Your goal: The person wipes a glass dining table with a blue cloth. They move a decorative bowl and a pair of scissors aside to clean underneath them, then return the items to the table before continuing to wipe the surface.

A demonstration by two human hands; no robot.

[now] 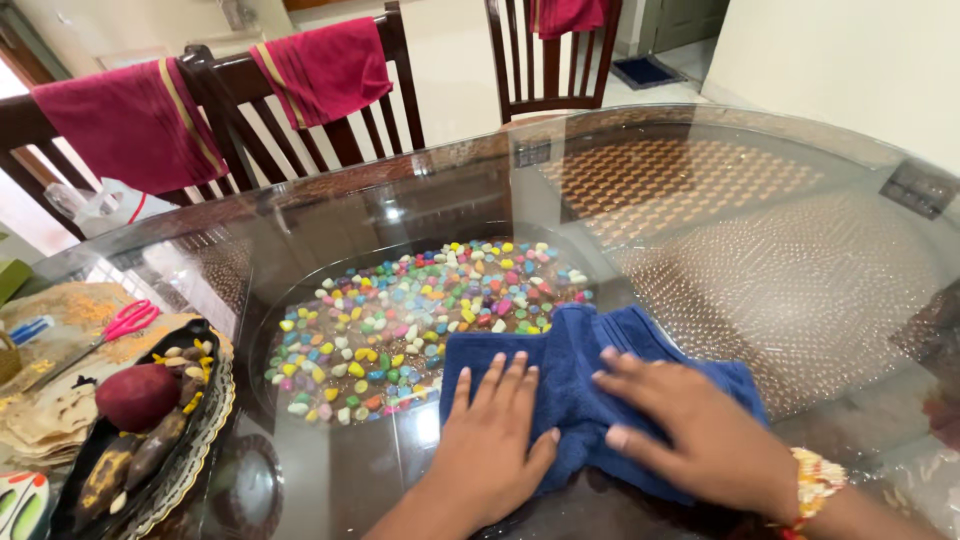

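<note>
A dark blue towel lies bunched on the glass table top near the front edge. My left hand lies flat on the towel's left part, fingers spread. My right hand presses flat on its right part, with a beaded band at the wrist. Neither hand grips the cloth. Under the glass, just beyond the towel, several small coloured pebbles fill an oval bed.
At the left, a black tray holds a red fruit and other pieces. Pink-handled scissors lie behind it. Wooden chairs draped with red towels stand along the far side.
</note>
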